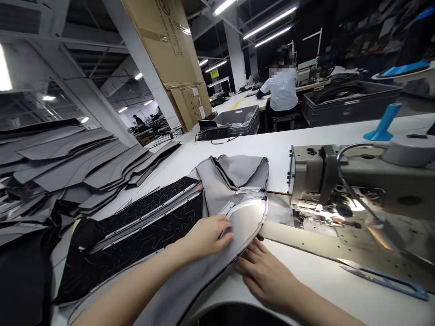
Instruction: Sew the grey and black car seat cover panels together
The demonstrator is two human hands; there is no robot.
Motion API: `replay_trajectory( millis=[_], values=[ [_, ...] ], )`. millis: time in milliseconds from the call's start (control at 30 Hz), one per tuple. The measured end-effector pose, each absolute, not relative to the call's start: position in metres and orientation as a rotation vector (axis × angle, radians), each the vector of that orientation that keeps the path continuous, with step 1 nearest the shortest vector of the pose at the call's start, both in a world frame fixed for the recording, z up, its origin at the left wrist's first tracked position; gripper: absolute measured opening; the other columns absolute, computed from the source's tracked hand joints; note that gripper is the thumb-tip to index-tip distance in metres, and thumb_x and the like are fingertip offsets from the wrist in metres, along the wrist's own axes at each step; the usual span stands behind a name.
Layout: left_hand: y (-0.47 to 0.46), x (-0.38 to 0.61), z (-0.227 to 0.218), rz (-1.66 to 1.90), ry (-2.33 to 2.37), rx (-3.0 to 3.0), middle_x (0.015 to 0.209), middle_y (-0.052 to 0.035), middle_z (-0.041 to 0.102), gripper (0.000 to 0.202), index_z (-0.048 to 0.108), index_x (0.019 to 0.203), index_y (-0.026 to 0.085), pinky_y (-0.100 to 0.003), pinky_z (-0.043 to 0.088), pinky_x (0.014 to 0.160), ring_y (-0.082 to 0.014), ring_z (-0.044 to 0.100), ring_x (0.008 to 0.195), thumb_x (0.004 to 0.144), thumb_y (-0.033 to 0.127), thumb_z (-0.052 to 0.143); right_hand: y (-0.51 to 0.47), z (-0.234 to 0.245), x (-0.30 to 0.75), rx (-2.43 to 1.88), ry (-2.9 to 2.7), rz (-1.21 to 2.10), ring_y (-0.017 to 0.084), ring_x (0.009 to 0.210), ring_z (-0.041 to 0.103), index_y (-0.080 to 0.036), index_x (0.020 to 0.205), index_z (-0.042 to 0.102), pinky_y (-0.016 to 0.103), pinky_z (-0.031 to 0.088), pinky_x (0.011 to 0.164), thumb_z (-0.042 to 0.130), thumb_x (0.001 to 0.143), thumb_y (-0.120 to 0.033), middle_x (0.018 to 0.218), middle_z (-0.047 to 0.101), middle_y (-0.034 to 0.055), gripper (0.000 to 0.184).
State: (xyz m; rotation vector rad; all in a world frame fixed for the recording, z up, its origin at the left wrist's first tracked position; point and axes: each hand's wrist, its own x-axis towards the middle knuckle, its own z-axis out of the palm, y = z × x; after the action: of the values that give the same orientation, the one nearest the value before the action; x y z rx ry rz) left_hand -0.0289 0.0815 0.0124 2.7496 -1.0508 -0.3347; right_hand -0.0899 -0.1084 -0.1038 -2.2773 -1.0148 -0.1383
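A sewn fabric cover, grey with dark bound edges, lies across the white table in front of me. Its left part is a black panel with wavy stitched lines and pale strips. My left hand is closed with curled fingers on a fold of the grey part. At the cover's near right edge is my right hand, its fingertips tucked under the border and hidden; it appears to hold that edge. Just right of the cover stands a sewing machine, its lamp lighting the needle area.
Blue-handled thread snips lie at the right. Stacks of grey fabric pieces fill the left. A blue spool holder stands behind the machine. Grey crates sit beyond the table, near a seated person and tall cardboard.
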Motion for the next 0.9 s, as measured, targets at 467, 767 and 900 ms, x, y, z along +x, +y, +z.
replay_trajectory(
  millis=[467,767,900],
  values=[
    [-0.064,0.069,-0.036,-0.285,-0.916,2.947,0.103,-0.0099,0.061,0.024,0.059,0.104,0.012,-0.038,0.049,0.081,-0.0222,0.060,0.093,0.085,0.028,0.059,-0.134,-0.131,-0.084,-1.999,-0.463,-0.465,0.022,0.099,0.062,-0.023,0.108,0.061,0.033,0.053,0.084,0.035,0.095,-0.029,0.107,0.066,0.0086,0.030],
    [0.003,-0.015,-0.052,-0.702,-1.310,2.813,0.093,-0.0109,0.065,0.028,0.058,0.099,0.015,-0.038,0.051,0.069,-0.0279,0.064,0.082,0.093,0.029,0.034,-0.180,-0.146,-0.054,-2.158,-0.355,-0.381,0.024,0.088,0.060,-0.023,0.102,0.067,0.042,0.050,0.081,0.044,0.090,-0.030,0.094,0.062,0.0088,0.028],
    [-0.008,-0.004,-0.061,-0.482,-1.396,2.792,0.101,-0.0068,0.061,0.023,0.054,0.107,0.018,-0.033,0.051,0.064,-0.0227,0.064,0.079,0.093,0.024,0.037,-0.195,-0.148,-0.066,-2.301,-0.587,-0.394,0.023,0.098,0.057,-0.023,0.110,0.064,0.041,0.046,0.089,0.042,0.092,-0.022,0.113,0.061,0.0077,0.028]
  ],
)
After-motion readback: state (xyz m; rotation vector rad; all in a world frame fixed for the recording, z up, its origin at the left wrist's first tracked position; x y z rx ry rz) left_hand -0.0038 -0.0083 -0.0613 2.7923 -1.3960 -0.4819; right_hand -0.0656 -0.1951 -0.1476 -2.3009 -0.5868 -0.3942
